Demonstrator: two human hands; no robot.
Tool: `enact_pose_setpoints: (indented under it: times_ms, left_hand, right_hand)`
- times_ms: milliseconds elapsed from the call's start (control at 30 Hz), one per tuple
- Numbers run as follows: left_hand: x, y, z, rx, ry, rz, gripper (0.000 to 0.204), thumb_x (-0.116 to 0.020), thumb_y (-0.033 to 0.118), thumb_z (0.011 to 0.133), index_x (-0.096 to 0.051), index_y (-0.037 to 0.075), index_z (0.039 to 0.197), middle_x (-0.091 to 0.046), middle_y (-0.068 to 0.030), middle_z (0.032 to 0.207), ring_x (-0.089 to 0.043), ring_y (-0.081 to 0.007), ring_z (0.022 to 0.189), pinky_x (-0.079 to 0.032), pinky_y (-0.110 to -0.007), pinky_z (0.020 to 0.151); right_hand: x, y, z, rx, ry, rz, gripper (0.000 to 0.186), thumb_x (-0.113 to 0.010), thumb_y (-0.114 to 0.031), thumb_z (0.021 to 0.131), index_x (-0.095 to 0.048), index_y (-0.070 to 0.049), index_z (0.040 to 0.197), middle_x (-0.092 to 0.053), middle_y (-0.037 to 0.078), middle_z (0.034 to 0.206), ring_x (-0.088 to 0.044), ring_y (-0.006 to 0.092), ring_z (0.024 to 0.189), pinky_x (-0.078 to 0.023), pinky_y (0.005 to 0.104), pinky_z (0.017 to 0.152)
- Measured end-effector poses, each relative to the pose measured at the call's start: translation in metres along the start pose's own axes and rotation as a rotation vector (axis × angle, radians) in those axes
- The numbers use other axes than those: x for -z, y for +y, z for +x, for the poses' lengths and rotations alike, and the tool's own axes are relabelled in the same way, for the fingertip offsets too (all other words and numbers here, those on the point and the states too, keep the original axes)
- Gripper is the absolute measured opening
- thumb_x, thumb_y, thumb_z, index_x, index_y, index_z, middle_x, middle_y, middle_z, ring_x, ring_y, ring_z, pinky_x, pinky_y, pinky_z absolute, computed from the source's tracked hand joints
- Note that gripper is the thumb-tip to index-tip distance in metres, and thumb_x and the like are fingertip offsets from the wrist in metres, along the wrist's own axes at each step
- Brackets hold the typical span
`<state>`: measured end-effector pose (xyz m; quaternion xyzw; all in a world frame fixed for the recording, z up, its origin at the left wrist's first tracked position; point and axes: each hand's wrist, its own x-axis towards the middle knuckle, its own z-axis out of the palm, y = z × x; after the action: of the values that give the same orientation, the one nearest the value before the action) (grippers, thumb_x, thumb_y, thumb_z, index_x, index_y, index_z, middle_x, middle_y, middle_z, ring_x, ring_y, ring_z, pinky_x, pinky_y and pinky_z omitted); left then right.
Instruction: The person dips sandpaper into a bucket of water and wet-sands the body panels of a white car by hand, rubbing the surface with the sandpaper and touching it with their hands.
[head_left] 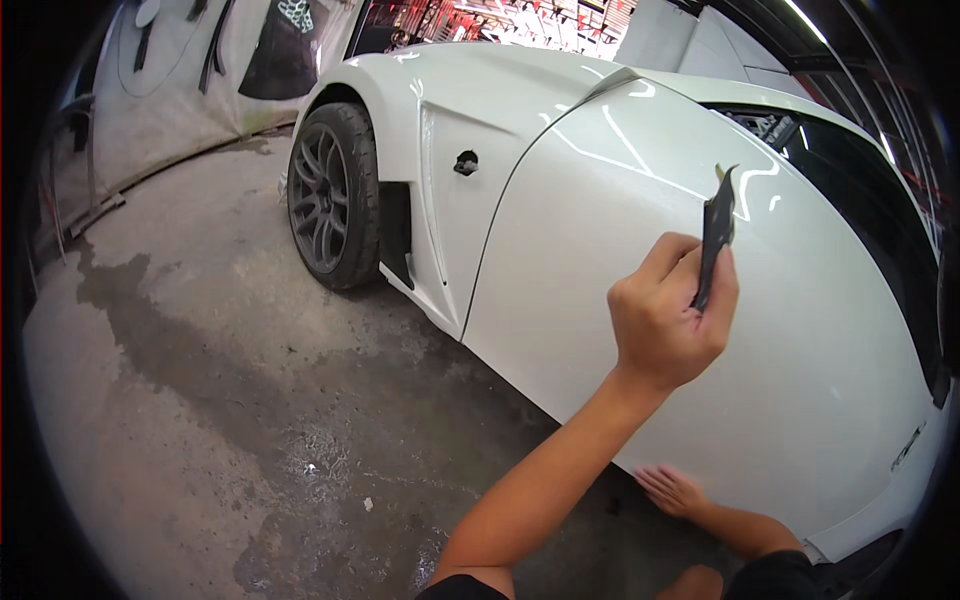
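In front of the white car door point(560, 280), my left hand point(672, 310) is raised, its fingers closed round a thin black flat piece point(716, 230). That piece points upward and has a ragged, yellowish-green bit at its top end; its exact kind is unclear. Lower down, my right hand point(672, 490) lies flat with fingers stretched out along the door's bottom edge, holding nothing that I can see. Glossy reflections of lights run across the upper door panel, and the dark side window point(860, 220) curves along its upper right.
A front wheel point(330, 195) with grey spokes stands at the left, behind a fender point(450, 130) with a small dark hole point(466, 162). The concrete floor point(230, 330) has wet patches. A pale sheet point(180, 90) hangs at the far left.
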<state>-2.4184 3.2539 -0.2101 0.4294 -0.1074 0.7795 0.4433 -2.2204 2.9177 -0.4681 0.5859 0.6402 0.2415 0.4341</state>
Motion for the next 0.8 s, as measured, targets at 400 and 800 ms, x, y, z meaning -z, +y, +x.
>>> enact_pose_setpoints:
  times_ms: [400, 800]
  left_hand:
    - [-0.075, -0.034, -0.086, -0.052, -0.329, 0.127, 0.016, -0.070, 0.008, 0.088, -0.066, 0.002, 0.073, -0.064, -0.0115, 0.071, -0.061, -0.0285, 0.058, -0.044, -0.038, 0.051]
    - [-0.166, 0.030, -0.133, 0.045, -0.464, -0.041, 0.020, -0.060, 0.010, 0.101, -0.069, -0.007, 0.104, -0.070, -0.0064, 0.094, -0.061, -0.0086, 0.082, -0.050, -0.023, 0.076]
  right_hand:
    - [0.086, -0.147, -0.407, -1.751, 0.092, 0.539, 0.019, -0.051, -0.007, 0.094, -0.064, 0.000, 0.105, -0.068, 0.020, 0.087, -0.066, 0.0412, 0.082, -0.052, 0.0475, 0.077]
    - [-0.059, -0.446, -0.508, -1.385, -0.994, 2.577, 0.029, -0.049, -0.026, 0.097, -0.061, -0.008, 0.077, -0.058, 0.003, 0.067, -0.058, 0.0195, 0.056, -0.054, 0.0373, 0.058]
